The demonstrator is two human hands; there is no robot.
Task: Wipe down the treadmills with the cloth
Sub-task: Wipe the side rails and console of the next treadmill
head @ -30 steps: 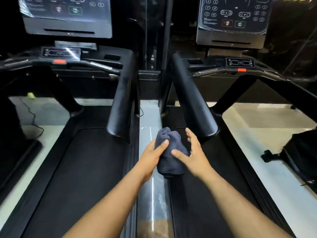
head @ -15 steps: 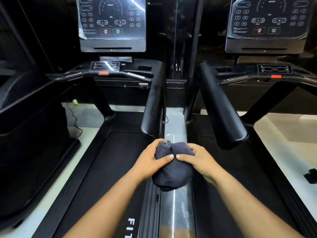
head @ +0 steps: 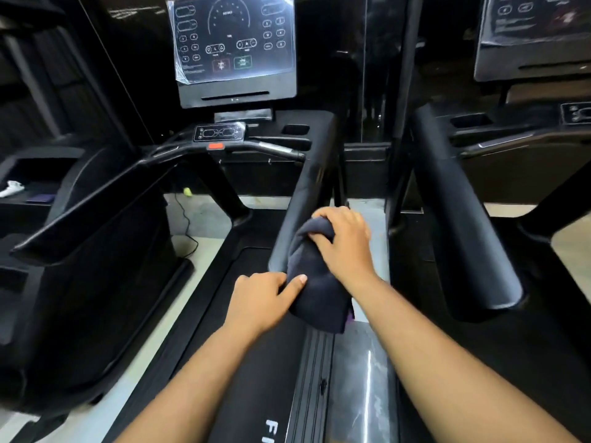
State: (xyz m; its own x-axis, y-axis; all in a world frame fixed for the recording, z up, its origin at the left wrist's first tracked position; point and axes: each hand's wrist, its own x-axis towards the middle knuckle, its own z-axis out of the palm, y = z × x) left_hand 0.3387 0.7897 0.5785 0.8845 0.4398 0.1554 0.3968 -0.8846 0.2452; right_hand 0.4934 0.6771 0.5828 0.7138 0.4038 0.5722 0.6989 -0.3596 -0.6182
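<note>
A dark blue-grey cloth (head: 319, 292) is draped over the near end of the right handrail (head: 315, 174) of the black treadmill in front of me. My right hand (head: 345, 247) presses down on the top of the cloth and grips it against the rail. Just below and to the left, my left hand (head: 262, 298) pinches the cloth's lower left side with thumb and fingers. The treadmill's console (head: 233, 49) stands upright at the back, its belt (head: 256, 362) running under my arms. A second treadmill's handrail (head: 460, 212) slants down on the right.
Another black machine (head: 89, 251) stands close on the left. A grey floor strip (head: 361, 394) runs between the two treadmills. A black cable (head: 187, 231) and a small yellow-green object (head: 187, 191) lie on the floor behind the left upright.
Both hands carried the cloth up and left, from the gap between the treadmills onto the end of the handrail. My view swung left toward this treadmill.
</note>
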